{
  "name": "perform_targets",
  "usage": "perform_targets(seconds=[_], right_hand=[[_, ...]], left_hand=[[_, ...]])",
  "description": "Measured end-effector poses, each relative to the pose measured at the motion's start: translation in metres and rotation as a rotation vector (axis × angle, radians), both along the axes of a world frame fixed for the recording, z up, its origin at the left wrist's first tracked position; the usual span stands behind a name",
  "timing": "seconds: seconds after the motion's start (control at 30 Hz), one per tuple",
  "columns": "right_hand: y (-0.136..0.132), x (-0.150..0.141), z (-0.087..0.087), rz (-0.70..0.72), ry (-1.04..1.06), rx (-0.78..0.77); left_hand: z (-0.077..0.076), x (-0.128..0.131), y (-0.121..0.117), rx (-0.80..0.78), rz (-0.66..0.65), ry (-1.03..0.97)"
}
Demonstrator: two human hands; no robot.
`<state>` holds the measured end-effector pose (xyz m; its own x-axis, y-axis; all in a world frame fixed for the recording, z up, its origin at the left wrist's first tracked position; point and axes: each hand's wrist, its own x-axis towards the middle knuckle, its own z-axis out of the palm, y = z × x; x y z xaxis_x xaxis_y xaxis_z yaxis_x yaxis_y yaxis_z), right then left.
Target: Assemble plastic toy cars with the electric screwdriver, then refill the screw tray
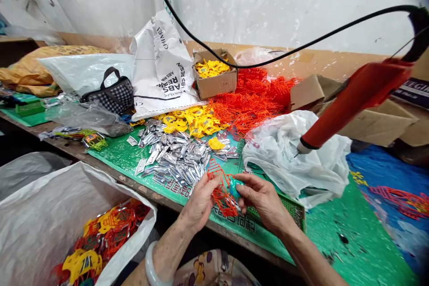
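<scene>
Green tabletop [330, 216], orange frame [221, 195] in left fingers [211, 186], teal piece [234, 187] in right fingers [250, 193].

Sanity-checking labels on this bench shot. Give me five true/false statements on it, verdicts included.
1. The left hand holds an orange plastic frame. True.
2. The right hand grips the red power tool. False: its thumb and fingers are on a teal piece; the tool is apart from both hands.
3. A cardboard box near the wall holds yellow pieces. True.
4. The silver pieces lie inside that box. False: they are heaped on the green bench top.
5. The checked pouch is left of the printed white sack. True.
</scene>
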<state>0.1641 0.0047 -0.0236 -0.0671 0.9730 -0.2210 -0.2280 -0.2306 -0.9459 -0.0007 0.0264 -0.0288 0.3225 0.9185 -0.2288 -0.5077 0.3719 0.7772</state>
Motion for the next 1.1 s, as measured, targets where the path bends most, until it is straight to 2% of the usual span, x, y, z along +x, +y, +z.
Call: perform_targets(seconds=[0.1, 0.23, 0.33, 0.4, 0.47, 0.57, 0.67, 0.8, 0.93, 1.1], right_hand=[[-0.001, 0.006, 0.001, -0.062, -0.072, 0.036], [-0.005, 0.004, 0.006, -0.203, -0.254, 0.190], [-0.006, -0.006, 0.008, -0.159, -0.469, 0.351], [-0.004, -0.013, 0.007, -0.117, -0.523, 0.418], [-0.001, -0.018, 0.003, -0.147, -0.468, 0.412], [0.003, -0.020, -0.004, -0.187, -0.343, 0.284], [0.003, -0.016, -0.006, -0.125, -0.383, 0.284], [-0.001, -0.007, 0.003, -0.024, -0.648, 0.473], [-0.006, -0.002, 0.010, 0.094, -0.849, 0.559], [-0.012, 0.006, 0.007, 0.151, -1.031, 0.649]], left_hand=[[0.000, -0.012, 0.001, -0.053, -0.084, 0.034], [-0.006, -0.011, -0.001, -0.048, 0.046, 0.092], [-0.010, -0.003, -0.003, 0.019, 0.136, 0.139], [-0.012, 0.002, -0.005, 0.061, 0.151, 0.138], [-0.013, 0.006, -0.006, 0.062, 0.133, 0.098], [-0.011, 0.007, -0.008, 0.019, 0.112, 0.012], [-0.011, 0.005, -0.009, -0.051, 0.087, -0.017], [-0.010, 0.005, -0.010, -0.160, 0.050, -0.060], [-0.006, 0.007, -0.012, -0.200, 0.032, -0.114], [0.002, 0.007, -0.014, -0.214, 0.009, -0.121]])
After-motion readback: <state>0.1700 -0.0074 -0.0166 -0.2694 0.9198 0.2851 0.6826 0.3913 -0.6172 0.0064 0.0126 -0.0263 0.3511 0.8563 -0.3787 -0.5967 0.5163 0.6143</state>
